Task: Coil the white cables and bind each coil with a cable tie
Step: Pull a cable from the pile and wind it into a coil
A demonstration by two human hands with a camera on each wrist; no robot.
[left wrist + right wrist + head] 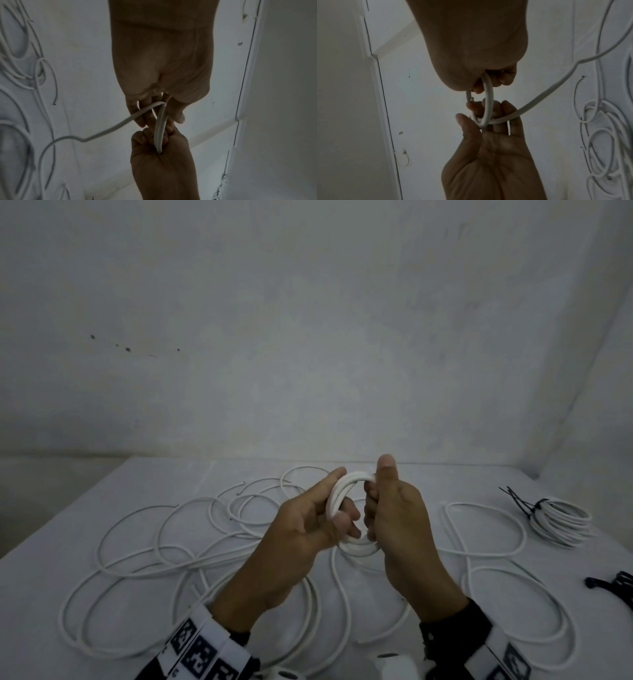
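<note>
We hold one small coil [346, 510] of white cable between our two hands, raised above the table [164, 474]. Our left hand [305, 529] has its fingers curled through the coil's left side, with the thumb lying along the top. Our right hand [397, 515] grips the coil's right side, fingers wrapped round the turns and thumb pointing up. About three turns show side by side at the top of the coil. From it one free strand [106, 129] runs down to the loose cable [164, 546] sprawled in many loops across the table, left, near and right of the hands; we cannot count how many separate cables lie there. Far right lies one finished coil [561, 520], with black ties [520, 501] bunched at its left side, their number unclear. More black ties [613, 583] lie at the right edge.
</note>
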